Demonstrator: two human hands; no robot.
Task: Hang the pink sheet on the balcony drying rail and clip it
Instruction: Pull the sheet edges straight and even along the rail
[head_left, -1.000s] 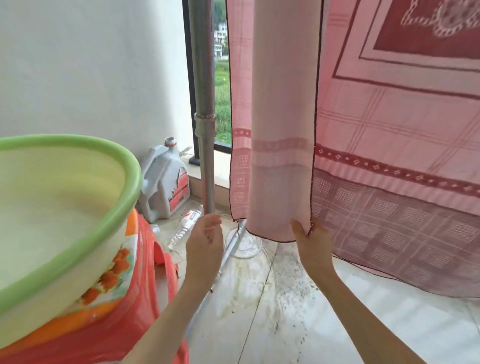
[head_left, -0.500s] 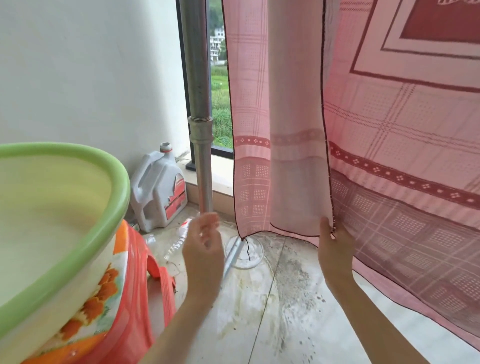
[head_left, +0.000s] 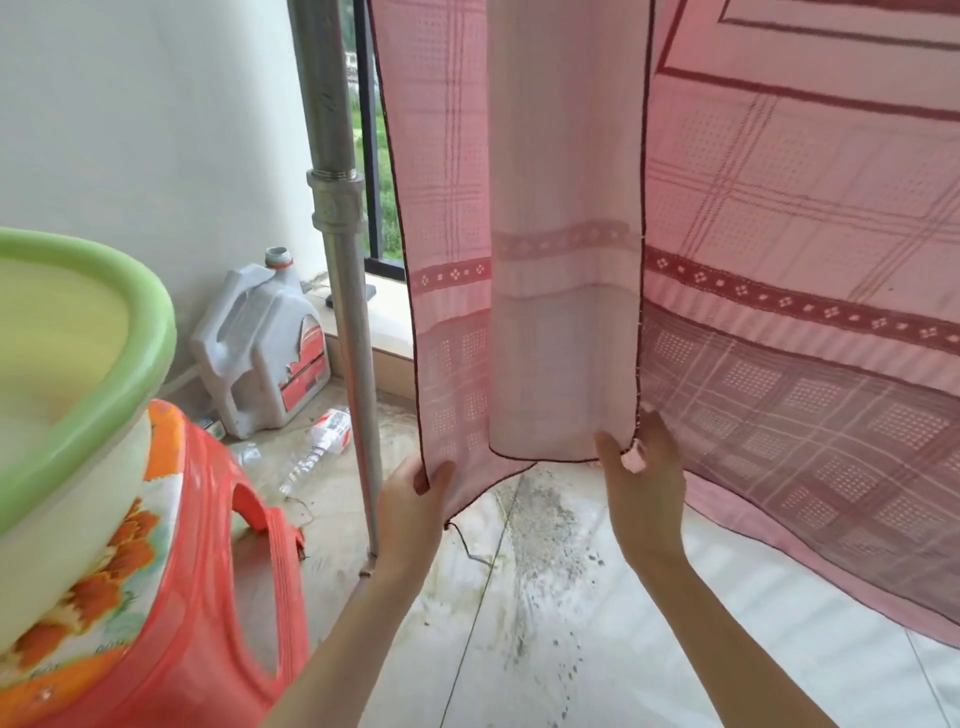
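We see the pink sheet (head_left: 566, 249) hanging from above, right of the metal pole (head_left: 340, 249). Our left hand (head_left: 410, 514) pinches its lower left edge, thumb and fingers closed on the hem. Our right hand (head_left: 644, 493) grips the bottom corner of the folded front layer, fingers curled round the cloth.

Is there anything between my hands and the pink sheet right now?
Nothing visible. The left hand already pinches the pink sheet at its lower left edge, and the right hand holds the bottom hem. The metal pole stands left of both.
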